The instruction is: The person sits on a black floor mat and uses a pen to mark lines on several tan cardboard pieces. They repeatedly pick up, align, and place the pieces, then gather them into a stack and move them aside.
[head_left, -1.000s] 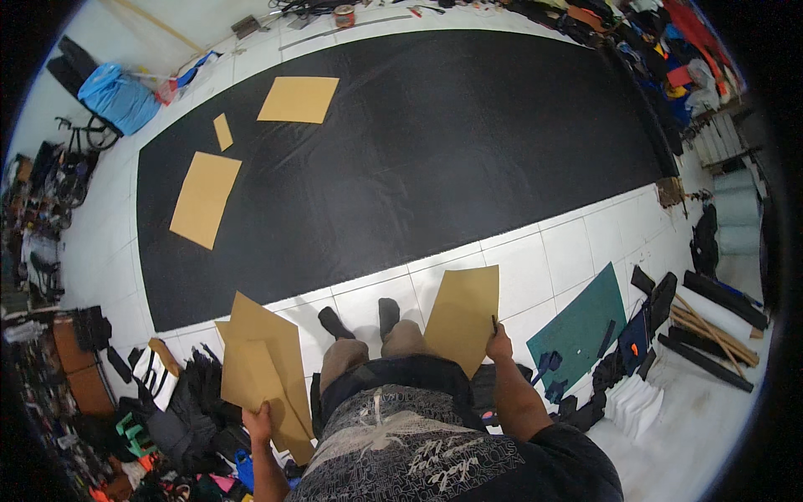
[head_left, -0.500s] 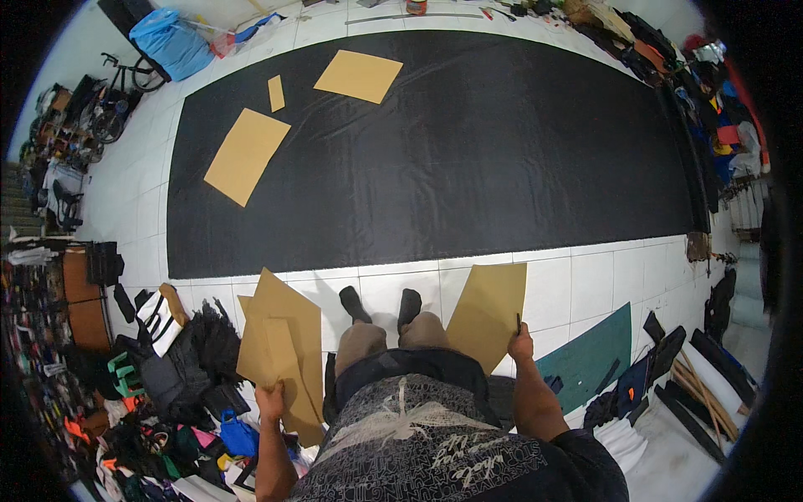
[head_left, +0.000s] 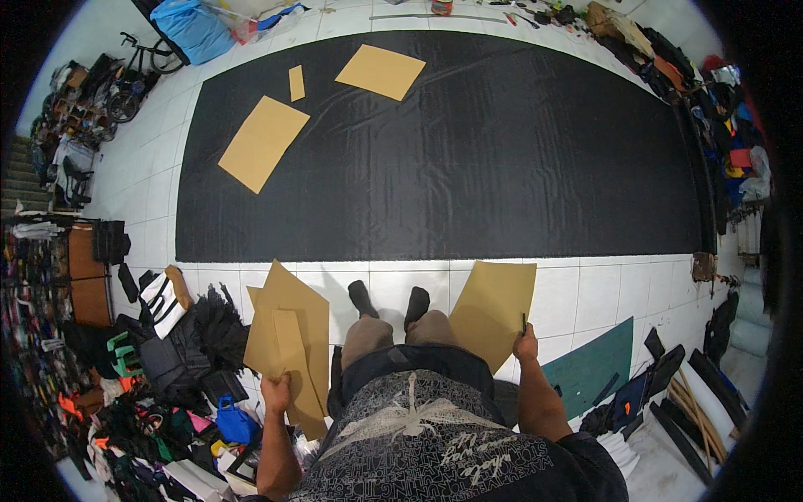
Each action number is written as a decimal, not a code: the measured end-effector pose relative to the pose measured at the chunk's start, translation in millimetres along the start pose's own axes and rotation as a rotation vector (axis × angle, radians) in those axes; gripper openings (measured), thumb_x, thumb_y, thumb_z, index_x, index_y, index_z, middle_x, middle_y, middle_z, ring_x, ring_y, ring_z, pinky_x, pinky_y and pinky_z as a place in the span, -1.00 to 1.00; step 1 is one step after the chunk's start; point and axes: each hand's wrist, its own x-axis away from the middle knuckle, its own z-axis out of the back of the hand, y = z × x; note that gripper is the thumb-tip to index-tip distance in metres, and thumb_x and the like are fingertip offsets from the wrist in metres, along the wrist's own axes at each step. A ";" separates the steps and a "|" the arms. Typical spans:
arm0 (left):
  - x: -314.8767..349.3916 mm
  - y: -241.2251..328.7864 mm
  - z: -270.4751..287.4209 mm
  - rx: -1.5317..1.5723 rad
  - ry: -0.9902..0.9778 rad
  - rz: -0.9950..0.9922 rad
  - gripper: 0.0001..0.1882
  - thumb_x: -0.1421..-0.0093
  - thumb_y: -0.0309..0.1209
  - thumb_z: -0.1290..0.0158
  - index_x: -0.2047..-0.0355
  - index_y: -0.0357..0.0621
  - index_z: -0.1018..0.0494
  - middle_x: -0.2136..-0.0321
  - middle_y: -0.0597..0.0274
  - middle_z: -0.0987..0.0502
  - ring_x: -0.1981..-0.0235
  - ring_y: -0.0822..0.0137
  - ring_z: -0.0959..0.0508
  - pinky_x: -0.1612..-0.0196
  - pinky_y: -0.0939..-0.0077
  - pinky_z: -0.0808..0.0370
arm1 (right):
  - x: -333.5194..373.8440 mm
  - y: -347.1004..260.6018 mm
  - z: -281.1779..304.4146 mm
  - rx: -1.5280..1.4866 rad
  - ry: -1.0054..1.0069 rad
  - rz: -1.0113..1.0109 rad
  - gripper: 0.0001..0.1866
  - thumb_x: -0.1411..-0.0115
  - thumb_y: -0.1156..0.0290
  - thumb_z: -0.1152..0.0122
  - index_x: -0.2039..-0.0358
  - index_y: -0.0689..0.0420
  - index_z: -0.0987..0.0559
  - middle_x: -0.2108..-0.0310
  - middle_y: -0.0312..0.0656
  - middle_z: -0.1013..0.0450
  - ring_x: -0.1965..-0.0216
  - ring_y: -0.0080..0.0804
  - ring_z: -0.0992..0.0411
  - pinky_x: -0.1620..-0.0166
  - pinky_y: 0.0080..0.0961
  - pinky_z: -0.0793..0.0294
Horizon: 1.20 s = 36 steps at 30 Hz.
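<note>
Several tan cardboard pieces (head_left: 288,314) hang from my left hand (head_left: 275,391), whose fingers are closed on their near edge. A single tan cardboard sheet (head_left: 493,314) is gripped at its right edge by my right hand (head_left: 525,344). A small dark stick-like thing (head_left: 524,323), perhaps a pen, stands up out of that same hand. Ahead of me a wide black sheet of material (head_left: 468,167) covers the floor. On its far left part lie two large cardboard pieces, one nearer (head_left: 263,144) and one farther (head_left: 381,73), with a narrow cardboard strip (head_left: 297,84) between them.
Bags and cloth scraps (head_left: 167,435) are heaped at my left, with a black bag (head_left: 184,335) beyond. A green cutting mat (head_left: 592,368) lies at my right, near wooden sticks (head_left: 701,410). A blue sack (head_left: 192,29) and a bicycle (head_left: 142,63) stand at the far left.
My view has swung slightly, so the black sheet and the cardboard on it appear shifted right. Both hands keep hold of their cardboard.
</note>
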 end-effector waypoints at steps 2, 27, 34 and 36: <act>0.9 2.2 1.4 -0.080 -0.004 -0.014 -0.65 -0.07 -0.59 -0.09 0.09 -0.33 -0.39 0.21 0.04 -0.57 0.19 0.24 -0.56 0.10 0.41 -0.46 | 1.6 5.6 -3.1 -0.051 -0.002 0.011 -0.71 -0.23 0.28 0.08 0.03 0.00 -0.31 0.31 0.21 -0.49 0.25 0.26 -0.46 0.20 0.10 -0.43; 5.5 22.2 3.2 -0.138 0.008 0.030 -0.66 -0.06 -0.52 -0.10 0.12 -0.32 -0.43 0.25 0.08 -0.59 0.25 0.27 -0.57 0.18 0.42 -0.47 | -15.9 -128.1 -4.5 -0.028 -0.009 0.295 -0.68 -0.31 0.28 0.17 -0.07 -0.07 -0.27 0.30 0.17 -0.49 0.24 0.25 -0.45 0.24 0.10 -0.41; -8.1 -35.5 34.0 -0.044 -0.011 -0.045 -0.64 -0.05 -0.53 -0.11 0.11 -0.32 -0.43 0.24 0.06 -0.58 0.22 0.24 -0.57 0.15 0.41 -0.47 | -16.5 -187.7 -33.4 -0.047 -0.013 0.318 -0.68 -0.32 0.23 0.17 -0.05 -0.02 -0.30 0.27 0.14 -0.50 0.23 0.22 -0.46 0.21 0.06 -0.43; -14.0 -41.8 37.1 -0.075 0.042 0.023 -0.65 -0.05 -0.53 -0.11 0.11 -0.31 -0.43 0.24 0.06 -0.58 0.20 0.23 -0.57 0.14 0.40 -0.47 | -6.6 -205.3 -35.4 -0.113 -0.033 0.303 -0.68 -0.30 0.32 0.13 -0.05 0.03 -0.30 0.23 0.14 -0.49 0.18 0.18 -0.46 0.18 -0.04 -0.44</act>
